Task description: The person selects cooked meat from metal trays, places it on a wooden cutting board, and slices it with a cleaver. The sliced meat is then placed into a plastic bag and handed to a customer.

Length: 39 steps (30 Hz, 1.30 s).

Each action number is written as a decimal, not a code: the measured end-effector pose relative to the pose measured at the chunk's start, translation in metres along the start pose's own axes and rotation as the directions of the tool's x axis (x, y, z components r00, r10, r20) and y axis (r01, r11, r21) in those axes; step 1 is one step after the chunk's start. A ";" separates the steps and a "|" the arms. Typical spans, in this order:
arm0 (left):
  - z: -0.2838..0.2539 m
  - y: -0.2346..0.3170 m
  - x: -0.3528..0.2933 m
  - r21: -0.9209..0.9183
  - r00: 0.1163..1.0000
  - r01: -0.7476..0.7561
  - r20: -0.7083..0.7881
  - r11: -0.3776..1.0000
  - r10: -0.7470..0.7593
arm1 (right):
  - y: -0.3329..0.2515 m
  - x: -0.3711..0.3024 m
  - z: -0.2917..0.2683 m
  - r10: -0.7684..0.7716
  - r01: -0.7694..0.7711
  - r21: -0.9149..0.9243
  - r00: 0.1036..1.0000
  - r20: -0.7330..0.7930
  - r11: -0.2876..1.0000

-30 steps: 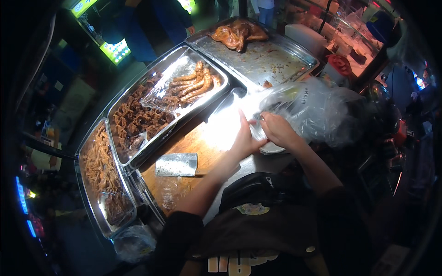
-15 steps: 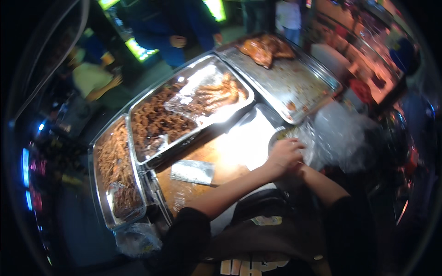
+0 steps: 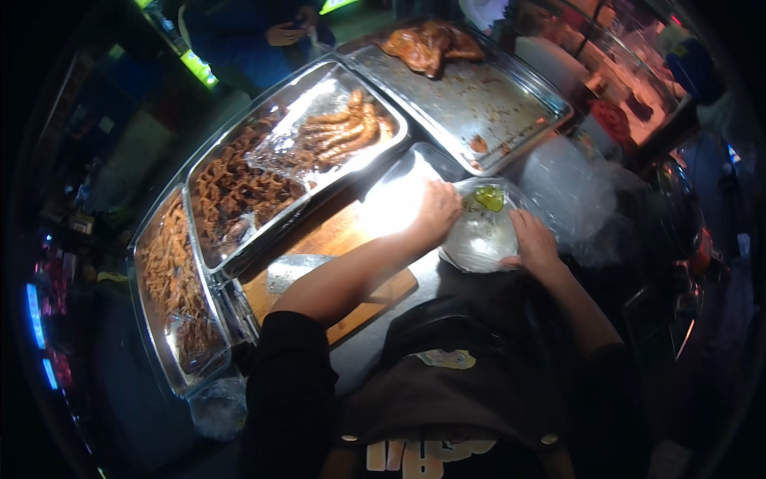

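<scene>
A round bowl (image 3: 476,233) lined with clear plastic film stands at the right end of the work surface. Something leafy and green (image 3: 490,198) sits at its far inner side, with dark specks around it. On the bowl's left rim is my left hand (image 3: 438,209), fingers curled closed over the plastic edge. My right hand (image 3: 533,241) grips the opposite side, thumb at the near rim and fingers along the edge. A wide-bladed cleaver (image 3: 291,273) lies on the wooden cutting board (image 3: 339,239), partly behind my left forearm.
Beyond the board is a metal tray of browned meat (image 3: 239,188) with glossy pieces under film. Another tray (image 3: 171,271) stands left. A roasted bird (image 3: 427,48) lies in the far tray (image 3: 471,104). Clear plastic bags (image 3: 570,199) bulge at right. Someone's hands (image 3: 286,33) show across the stall.
My hands have moved apart from close together over the bowl to its two opposite sides. The bowl's inside and the green thing now show clearly. The whole view has shifted slightly.
</scene>
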<state>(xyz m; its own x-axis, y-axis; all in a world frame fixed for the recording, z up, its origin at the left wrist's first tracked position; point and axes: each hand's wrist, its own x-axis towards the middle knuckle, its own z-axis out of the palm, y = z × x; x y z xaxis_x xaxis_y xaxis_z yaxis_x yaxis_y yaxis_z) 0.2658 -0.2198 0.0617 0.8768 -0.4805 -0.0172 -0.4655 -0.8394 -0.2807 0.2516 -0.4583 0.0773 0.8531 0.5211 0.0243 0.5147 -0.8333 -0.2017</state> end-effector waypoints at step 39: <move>0.027 0.058 -0.231 -0.992 0.705 0.124 0.071 0.024 -0.706 | -0.027 0.055 0.081 -0.044 0.041 0.019 0.977 0.211 0.999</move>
<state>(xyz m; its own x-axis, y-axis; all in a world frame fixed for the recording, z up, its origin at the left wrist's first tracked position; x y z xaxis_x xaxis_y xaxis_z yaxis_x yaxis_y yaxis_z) 0.0395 -0.1502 0.0232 0.9550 0.2721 0.1176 -0.0215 -0.3321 0.9430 0.2776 -0.3923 0.0052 0.7927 0.5845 -0.1735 0.5475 -0.8076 -0.2193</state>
